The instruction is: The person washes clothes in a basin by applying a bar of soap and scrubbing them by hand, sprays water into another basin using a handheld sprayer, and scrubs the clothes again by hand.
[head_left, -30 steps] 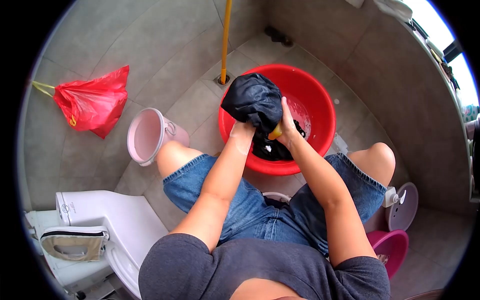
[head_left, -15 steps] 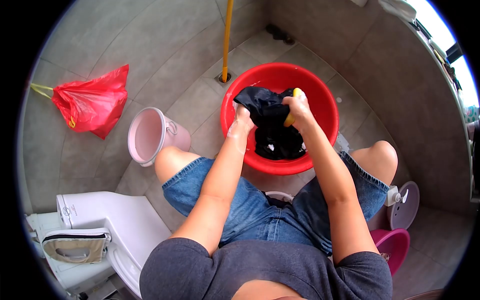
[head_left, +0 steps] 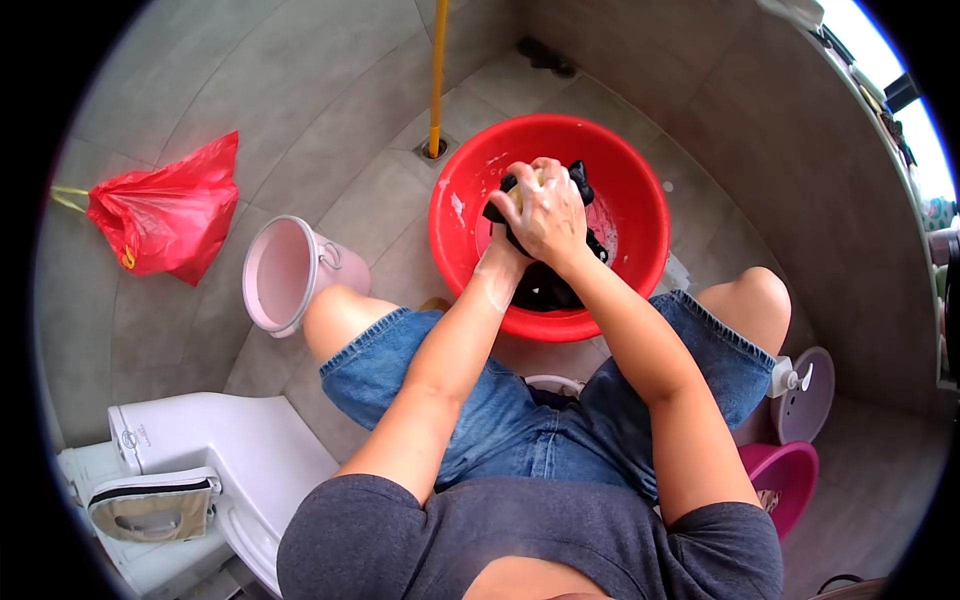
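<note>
Over the red basin (head_left: 652, 235), my right hand (head_left: 552, 215) curls around a pale yellow soap-like bar (head_left: 527, 186) and presses it on a bunched black cloth (head_left: 496, 210). White suds cling to its fingers. My left hand (head_left: 508, 250) supports the cloth from underneath; its fingers are mostly hidden by the cloth and the right hand. More black fabric (head_left: 545, 290) lies wet in the bottom of the basin, and foam streaks its inner wall.
A pink bucket (head_left: 278, 275) stands beside my left knee. Further left is a red plastic bag (head_left: 170, 215). A yellow pole (head_left: 438, 80) rises by the floor drain. A white toilet (head_left: 215, 430) is at lower left; a pump bottle (head_left: 785, 377) and magenta basin (head_left: 800, 480) are at right.
My right hand has moved left with the yellow bar and now lies on top of the cloth. The cloth, stretched between both hands before, is now bunched up over my left hand.
</note>
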### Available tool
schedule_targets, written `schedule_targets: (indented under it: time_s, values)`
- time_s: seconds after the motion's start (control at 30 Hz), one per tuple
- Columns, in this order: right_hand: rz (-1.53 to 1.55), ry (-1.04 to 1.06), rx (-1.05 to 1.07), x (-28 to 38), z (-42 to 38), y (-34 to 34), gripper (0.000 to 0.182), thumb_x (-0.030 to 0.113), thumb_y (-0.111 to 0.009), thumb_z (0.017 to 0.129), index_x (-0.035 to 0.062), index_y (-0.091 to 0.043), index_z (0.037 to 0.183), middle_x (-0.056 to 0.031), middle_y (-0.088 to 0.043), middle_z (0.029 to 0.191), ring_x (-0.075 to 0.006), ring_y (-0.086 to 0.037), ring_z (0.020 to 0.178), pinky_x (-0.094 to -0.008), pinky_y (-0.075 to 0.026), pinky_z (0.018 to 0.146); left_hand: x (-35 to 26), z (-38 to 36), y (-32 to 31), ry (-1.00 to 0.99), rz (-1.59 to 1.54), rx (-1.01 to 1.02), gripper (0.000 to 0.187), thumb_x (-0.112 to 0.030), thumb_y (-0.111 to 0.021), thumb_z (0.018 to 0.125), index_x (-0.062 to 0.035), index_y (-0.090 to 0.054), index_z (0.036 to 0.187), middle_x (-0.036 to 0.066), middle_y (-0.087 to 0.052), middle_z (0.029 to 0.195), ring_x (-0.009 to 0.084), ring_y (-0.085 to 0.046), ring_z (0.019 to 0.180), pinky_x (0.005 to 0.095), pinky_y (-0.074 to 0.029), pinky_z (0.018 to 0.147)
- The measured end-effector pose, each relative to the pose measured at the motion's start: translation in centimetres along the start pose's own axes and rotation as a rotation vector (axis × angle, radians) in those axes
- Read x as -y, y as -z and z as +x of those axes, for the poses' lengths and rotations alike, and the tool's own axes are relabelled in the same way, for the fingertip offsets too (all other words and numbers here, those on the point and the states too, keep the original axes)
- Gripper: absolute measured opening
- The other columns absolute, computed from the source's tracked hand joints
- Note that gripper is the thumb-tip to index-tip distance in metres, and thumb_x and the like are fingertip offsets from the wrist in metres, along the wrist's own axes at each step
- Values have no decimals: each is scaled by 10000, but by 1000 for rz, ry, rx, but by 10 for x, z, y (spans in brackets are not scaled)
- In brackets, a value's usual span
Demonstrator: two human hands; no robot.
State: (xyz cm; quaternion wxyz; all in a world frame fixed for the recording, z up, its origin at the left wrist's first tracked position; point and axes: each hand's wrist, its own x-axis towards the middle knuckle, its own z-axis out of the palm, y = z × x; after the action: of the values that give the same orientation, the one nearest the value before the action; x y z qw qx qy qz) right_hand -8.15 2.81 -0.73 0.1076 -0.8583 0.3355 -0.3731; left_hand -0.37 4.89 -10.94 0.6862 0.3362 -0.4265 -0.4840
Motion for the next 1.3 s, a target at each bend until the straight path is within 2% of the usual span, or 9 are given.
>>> schedule_targets:
  time_s: [0.07,0.17,0.33,0.5,0.6,0.73,0.93,1.13,1.3]
  values:
    - [-2,-210,-27,-15,8,-5,387,374,-627,837,48,-615,1045,-201,-570,986,-367,-576,908,-435,-503,767,1,-1,0,177,-779,68,387,-328,-348,983,-124,-422,1303,73,-472,1311,216,-434,1230,345,-326,1063]
    - [47,-471,103,-22,14,-6,402,408,-592,862,40,-608,1022,-240,-572,975,-419,-587,884,-469,-511,736,-10,-2,-16,232,-1010,107,423,-365,-322,994,-116,-421,1321,81,-458,1349,220,-432,1245,361,-326,1072]
    - [-38,86,185,43,-19,-2,404,467,-635,802,125,-630,1018,-129,-564,1034,-299,-556,929,-401,-475,765,-27,-13,-6,226,-691,-93,321,-294,-356,997,-106,-481,1225,65,-523,1236,199,-498,1131,321,-402,980]
    - [64,-80,-71,-17,-4,-25,326,374,-680,777,92,-642,935,-132,-566,946,-310,-560,888,-414,-476,734,-13,1,7,248,-751,-223,285,-257,-384,993,-97,-520,1186,68,-568,1175,203,-540,1072,326,-440,935]
    - [108,-556,-73,-97,-2,-46,338,375,-628,835,55,-652,941,-212,-589,999,-342,-581,891,-432,-484,767,-22,8,13,34,7,54,295,-259,-413,982,-81,-525,1188,79,-581,1168,213,-552,1070,333,-441,945]
    - [1301,-1646,-282,-202,-26,-81,499,433,-560,868,16,-570,1142,-142,-605,1101,-286,-625,949,-434,-518,840,-49,1,7,-131,774,97,401,-218,-454,965,-55,-419,1331,98,-498,1318,212,-482,1215,328,-366,1054]
    - [1853,-1374,584,-78,14,-10,517,409,-628,833,1,-539,1138,-143,-641,1042,-281,-637,886,-386,-513,811,-13,7,45,114,312,-79,330,-274,-495,955,-71,-516,1215,69,-578,1153,178,-547,1078,285,-419,965]
    - [398,-444,36,9,-3,-28,576,378,-645,810,-2,-495,1217,-265,-525,1132,-385,-528,1061,-433,-439,901,-41,-3,21,117,-336,-82,445,-438,-412,966,-94,-473,1241,69,-530,1196,197,-503,1104,304,-390,988]
    - [153,60,-2,8,-9,-18,555,375,-677,776,94,-533,1232,-195,-519,1157,-321,-480,1114,-451,-370,928,-34,-7,14,-25,-342,158,555,-437,-347,967,-106,-288,1409,96,-343,1419,245,-320,1309,348,-250,1110]
